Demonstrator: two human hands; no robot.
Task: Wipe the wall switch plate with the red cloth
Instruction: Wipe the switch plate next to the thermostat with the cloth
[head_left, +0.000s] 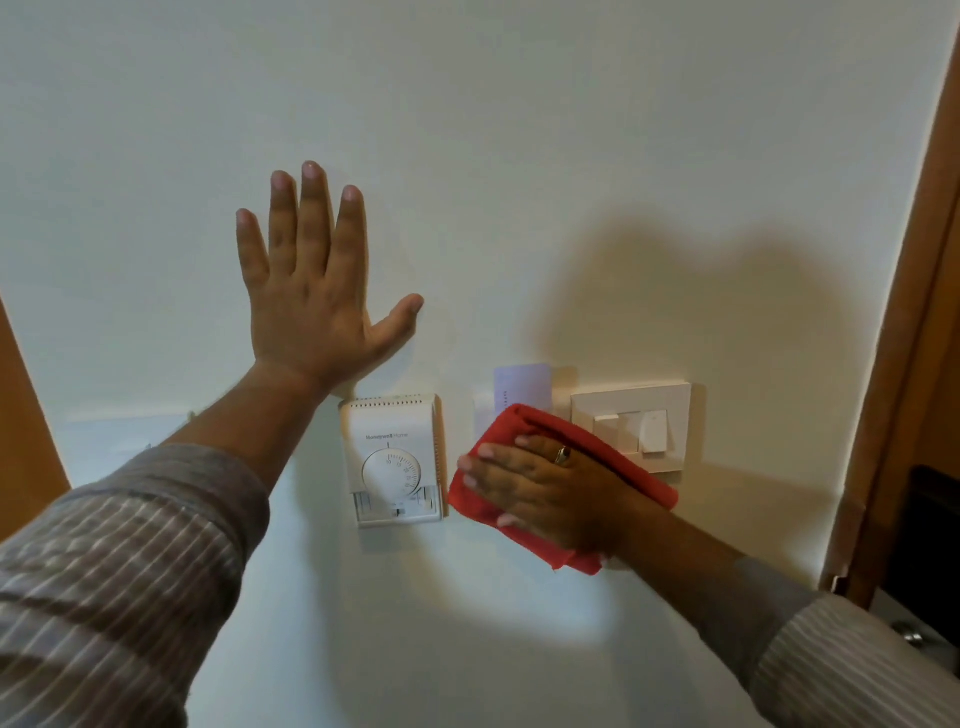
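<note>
Head camera looks at a pale wall (519, 156) with both arms raised against it. Left hand (317, 296) lies flat on the bare wall, fingers spread wide and pointing up, thumb out to the right, holding nothing; its wrist sits just above the top left corner of a white Honeywell thermostat (395, 460), which has a round dial and a slider along its lower edge. Right hand (550, 491) is laid palm-down, fingers extended and pointing left, pressing a folded red cloth (519, 421) against the wall; a ring (562, 454) shows on one finger. Whether the thumb curls under the cloth cannot be told. The cloth lies between the thermostat and the wall switch plate (631, 423), its left edge just beside the thermostat's right side and its upper right part overlapping the lower left corner of the switch plate. Most of that white plate, with its rocker switches, shows above and to the right of the hand. A pale card (522, 384) stands upright in a holder just above the cloth, left of the switch plate. Striped shirt sleeves (119, 561) cover both forearms. A wooden door frame (914, 312) runs down the right edge
</note>
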